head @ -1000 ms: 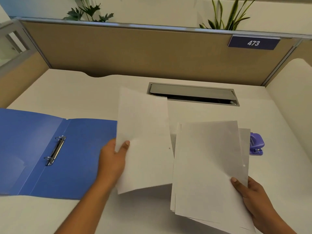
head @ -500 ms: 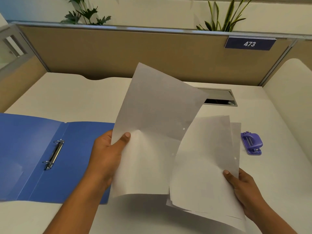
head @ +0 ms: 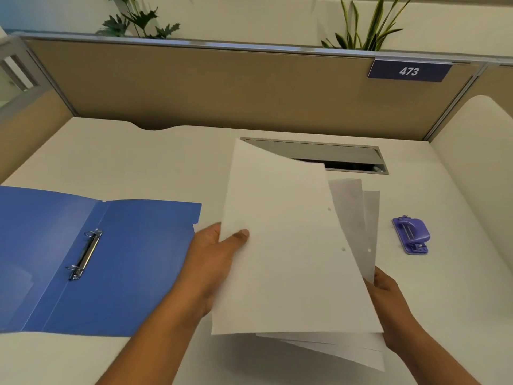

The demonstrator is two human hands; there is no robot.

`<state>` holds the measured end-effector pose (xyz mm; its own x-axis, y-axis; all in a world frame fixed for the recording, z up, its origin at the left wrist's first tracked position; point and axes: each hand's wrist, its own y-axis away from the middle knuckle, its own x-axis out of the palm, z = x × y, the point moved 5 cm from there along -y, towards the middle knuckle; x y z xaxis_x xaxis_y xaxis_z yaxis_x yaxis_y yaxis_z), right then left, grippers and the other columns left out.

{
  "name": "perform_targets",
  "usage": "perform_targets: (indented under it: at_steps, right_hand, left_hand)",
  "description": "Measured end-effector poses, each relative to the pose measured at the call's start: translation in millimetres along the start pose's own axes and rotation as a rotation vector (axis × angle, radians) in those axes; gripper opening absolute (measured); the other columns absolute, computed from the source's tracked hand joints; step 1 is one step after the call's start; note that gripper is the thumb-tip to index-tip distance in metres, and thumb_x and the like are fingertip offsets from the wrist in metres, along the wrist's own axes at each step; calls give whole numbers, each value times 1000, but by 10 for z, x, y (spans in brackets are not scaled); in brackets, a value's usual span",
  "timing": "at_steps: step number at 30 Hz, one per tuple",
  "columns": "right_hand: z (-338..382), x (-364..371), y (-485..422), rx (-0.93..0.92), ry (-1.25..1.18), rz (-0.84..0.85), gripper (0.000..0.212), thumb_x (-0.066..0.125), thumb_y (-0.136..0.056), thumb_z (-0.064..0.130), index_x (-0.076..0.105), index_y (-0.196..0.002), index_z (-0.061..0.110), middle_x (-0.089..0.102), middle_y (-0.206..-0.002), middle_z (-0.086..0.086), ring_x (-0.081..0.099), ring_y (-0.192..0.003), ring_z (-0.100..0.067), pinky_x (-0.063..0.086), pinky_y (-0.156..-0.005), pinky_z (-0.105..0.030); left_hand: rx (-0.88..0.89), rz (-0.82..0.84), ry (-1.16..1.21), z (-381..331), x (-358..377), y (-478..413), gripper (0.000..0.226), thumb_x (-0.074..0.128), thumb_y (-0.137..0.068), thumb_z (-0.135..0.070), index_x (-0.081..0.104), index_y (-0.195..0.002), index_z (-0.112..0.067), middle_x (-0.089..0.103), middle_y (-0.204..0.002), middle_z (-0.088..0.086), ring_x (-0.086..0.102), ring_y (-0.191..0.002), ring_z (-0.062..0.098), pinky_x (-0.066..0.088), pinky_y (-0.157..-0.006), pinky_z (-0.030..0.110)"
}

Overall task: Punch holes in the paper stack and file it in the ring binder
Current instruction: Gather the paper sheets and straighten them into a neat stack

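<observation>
Left hand (head: 213, 259) pinches the top sheet (head: 286, 245); right hand (head: 388, 298) holds the sheets (head: 358, 212) beneath. Open binder (head: 125, 262) lies left, punch (head: 412, 236) right, on the desk (head: 138, 162).

The white paper stack (head: 291, 259) is held tilted above the bench (head: 166, 168), its sheets fanned apart, with punched holes (head: 343, 249) near the right edge. The blue ring binder (head: 133, 259) is laid open at the left, and the purple hole punch (head: 412, 236) at the right.

The left hand (head: 213, 259) and right hand (head: 388, 298), either side of the paper (head: 283, 259), are bare with bare forearms and a short-trimmed left thumbnail.
</observation>
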<state>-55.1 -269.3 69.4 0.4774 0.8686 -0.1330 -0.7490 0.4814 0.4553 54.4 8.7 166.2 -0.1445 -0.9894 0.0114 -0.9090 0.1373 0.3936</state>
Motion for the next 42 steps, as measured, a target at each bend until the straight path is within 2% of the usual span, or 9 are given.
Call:
perform_targets:
  at_steps: [6,11,14,18,21,26,33,37,42]
  right_hand:
    - [158,178,93,-14,-89,103,13,56,-95,25,65,-104,27,79,-85,1,76,-74,-24,58,-62,-34]
    - [236,159,133,-9,-113,126,16,53,-96,22,66,-105,23,79,-82,-1,76,-69,-23,59,-56,-32]
    - [242,151,141,-5,-134,111,24,49,-97,33,64,-110,19,78,-88,-2,74,-74,-24,58,-59,-32]
    - [298,167,177,8,-109,85,24,44,-98,40,62,-100,24,63,-94,4,60,-82,-14,44,-88,-33]
    - [303,206,169,-57,-34,142,22,59,-92,30,68,-105,14,77,-93,-10,74,-80,-28,58,-71,-36]
    - [213,123,53,-106,116,32,15,61,-94,24,71,-104,18,79,-88,1,76,-75,-20,58,-60,-28]
    - [77,-262,-60,-35,22,-166,21,60,-95,18,67,-114,11,75,-99,-11,71,-87,-34,56,-83,-45]
    - [-4,-473,-82,-9,6,-239,22,59,-96,17,64,-116,10,72,-100,-12,69,-86,-34,54,-84,-46]
    - [-116,-551,-52,16,14,-252,22,58,-96,17,65,-116,10,73,-100,-13,69,-90,-37,52,-91,-54]
  left_hand:
    - [-37,-65,-128,367,181,-122,9,64,-91,-22,65,-98,-27,73,-97,-4,70,-85,16,58,-76,36]
    - [-181,-120,-52,564,147,-174,58,78,-78,-29,43,-124,-25,61,-115,-3,65,-99,23,54,-87,42]
    - [-232,44,21,614,236,-177,37,76,-82,-24,64,-116,-19,75,-102,0,73,-89,24,59,-82,44]
    - [-153,74,11,634,311,-173,29,76,-81,-15,69,-108,-22,77,-100,-2,73,-91,20,58,-86,43]
    - [-128,61,9,651,335,-193,33,79,-78,-16,67,-107,-24,76,-101,-3,72,-92,20,58,-85,43]
    - [-55,97,-46,717,394,-238,31,76,-81,-27,66,-110,-24,74,-104,-4,71,-94,17,59,-84,38]
    - [187,-47,-743,1107,107,-293,33,45,-91,-58,61,-94,-29,63,-98,-9,59,-83,8,53,-75,28]
    - [128,-197,-1191,1377,-140,-308,62,54,-82,-66,49,-128,-25,48,-128,-3,48,-115,17,43,-95,31]
    - [165,-118,-1283,1442,-166,-418,65,46,-92,-55,30,-147,-26,22,-157,0,16,-145,20,21,-115,37]
